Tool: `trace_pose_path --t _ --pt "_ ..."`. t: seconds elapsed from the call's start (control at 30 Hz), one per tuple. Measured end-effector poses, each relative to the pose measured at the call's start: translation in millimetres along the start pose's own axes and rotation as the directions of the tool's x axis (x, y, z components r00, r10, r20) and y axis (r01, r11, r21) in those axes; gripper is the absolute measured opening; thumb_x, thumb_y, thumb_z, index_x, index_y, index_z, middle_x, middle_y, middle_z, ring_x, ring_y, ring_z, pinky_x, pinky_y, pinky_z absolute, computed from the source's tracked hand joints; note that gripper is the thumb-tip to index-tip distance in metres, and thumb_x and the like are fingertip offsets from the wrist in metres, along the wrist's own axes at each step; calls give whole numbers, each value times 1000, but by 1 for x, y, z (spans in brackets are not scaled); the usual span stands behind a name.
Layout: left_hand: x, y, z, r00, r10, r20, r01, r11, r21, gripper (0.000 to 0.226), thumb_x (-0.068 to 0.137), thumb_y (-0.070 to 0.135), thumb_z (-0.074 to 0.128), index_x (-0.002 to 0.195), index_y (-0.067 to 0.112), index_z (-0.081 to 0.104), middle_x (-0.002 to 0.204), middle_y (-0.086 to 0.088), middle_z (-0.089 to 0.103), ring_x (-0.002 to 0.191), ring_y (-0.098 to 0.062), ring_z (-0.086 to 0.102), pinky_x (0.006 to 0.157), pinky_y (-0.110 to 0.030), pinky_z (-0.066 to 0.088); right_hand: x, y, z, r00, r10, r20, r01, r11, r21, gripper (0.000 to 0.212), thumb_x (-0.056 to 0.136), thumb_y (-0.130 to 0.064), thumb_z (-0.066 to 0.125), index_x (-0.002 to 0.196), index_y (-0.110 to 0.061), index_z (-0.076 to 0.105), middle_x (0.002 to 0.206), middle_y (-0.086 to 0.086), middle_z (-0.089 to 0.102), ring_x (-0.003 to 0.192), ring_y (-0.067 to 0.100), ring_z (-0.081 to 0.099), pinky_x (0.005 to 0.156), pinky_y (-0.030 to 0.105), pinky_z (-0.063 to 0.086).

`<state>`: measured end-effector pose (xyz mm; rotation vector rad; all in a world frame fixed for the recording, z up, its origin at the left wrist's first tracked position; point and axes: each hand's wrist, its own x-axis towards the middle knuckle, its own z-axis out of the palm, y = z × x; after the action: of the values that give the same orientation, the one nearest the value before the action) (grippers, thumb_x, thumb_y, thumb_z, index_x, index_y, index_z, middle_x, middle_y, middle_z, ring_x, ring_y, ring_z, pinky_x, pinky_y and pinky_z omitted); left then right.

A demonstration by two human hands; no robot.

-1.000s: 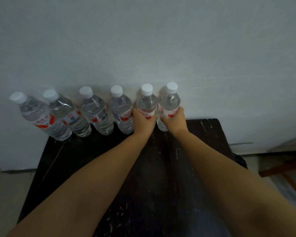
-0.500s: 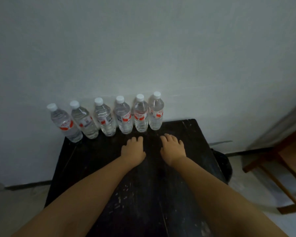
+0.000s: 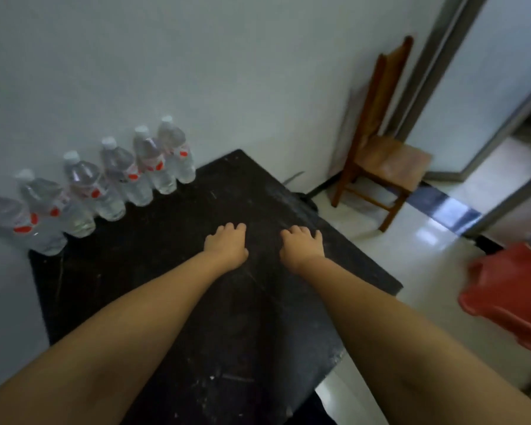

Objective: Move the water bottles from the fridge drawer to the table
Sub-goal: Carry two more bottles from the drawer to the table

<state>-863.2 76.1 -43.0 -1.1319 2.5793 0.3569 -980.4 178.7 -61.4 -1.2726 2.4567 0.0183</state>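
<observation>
Pale wall behind a dark table (image 3: 215,317) — six water bottles (image 3: 141,176) stand along its far edge. Left hand (image 3: 226,243) and right hand (image 3: 302,247) hover empty, fingers loosely curled. Full, smooth bottles probably feel heavy — best gripped mid-body.

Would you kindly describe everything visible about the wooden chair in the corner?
The wooden chair is reddish-brown, with a tall back, a flat square seat, slim legs and low rungs between them. It stands upright on the pale glossy floor, in the corner beside a grey-framed doorway, its back close to the white wall. Nothing rests on its seat, and neither hand is near it.
</observation>
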Motion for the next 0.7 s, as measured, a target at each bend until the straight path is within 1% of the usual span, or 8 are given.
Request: trace_pose_path --t 0.1,0.13,0.27,0.37,0.43,0.57,0.6,0.7 --pt "-11 55 3 987 158 -8 -157 986 48 55 93 30 55 142 16 35 140 -12 43 128 -31 43 101 -45 44 -43 59 2 984 174 -26 -172 983 68 43 97 -23 44 139 -17 42 146 9 38 139 31 29 117 56 15" --pt "-14 69 5 979 202 -9 -201 978 59 54 93 30 55 141 15 36 139 -12 43 128 -31 44 100 -45 44 -55 74 3 977 213 -27 -209 973 93 42 97 -22 44 138 -17 43 145 10 40 138 31 31 117 56 17" --pt "-34 161 19 921 387 33 -388 913 128 52 94 29 54 141 15 35 140 -12 43 128 -31 43 100 -44 43 -121 152 5 916 400 -38 -388 905 174 37 95 -25 45 131 -15 48 137 10 47 130 31 40 111 50 28" --pt "-54 242 34 846 527 73 -532 830 170 50 95 29 51 141 14 36 142 -12 42 129 -31 42 100 -45 43 -175 214 16 846 530 -55 -507 833 222 38 96 -20 41 133 -14 47 137 10 47 127 30 42 106 46 34" --pt "-70 297 46 789 607 97 -614 769 178 48 95 28 49 140 14 38 139 -11 45 126 -31 45 99 -44 45 -212 257 22 793 607 -50 -579 776 250 38 96 -18 39 133 -13 47 137 11 47 125 30 43 102 43 36" --pt "-112 407 82 712 692 116 -700 687 196 48 91 26 53 136 17 42 134 -10 48 119 -29 50 98 -43 47 -295 340 36 691 722 -20 -686 665 296 38 97 -19 42 134 -12 48 137 12 50 127 31 45 100 39 40" --pt "-122 426 91 704 698 131 -709 680 186 47 90 25 53 135 18 43 133 -9 49 118 -29 50 97 -43 47 -312 355 40 671 742 -11 -705 642 302 38 97 -19 42 134 -13 49 137 11 50 126 30 46 100 39 41" --pt "-165 507 122 632 752 187 -774 604 188 51 89 21 53 138 18 41 136 -10 48 121 -29 50 99 -43 47 -377 419 49 584 812 11 -776 554 302 38 98 -20 41 134 -12 48 137 11 49 127 30 44 100 41 41"
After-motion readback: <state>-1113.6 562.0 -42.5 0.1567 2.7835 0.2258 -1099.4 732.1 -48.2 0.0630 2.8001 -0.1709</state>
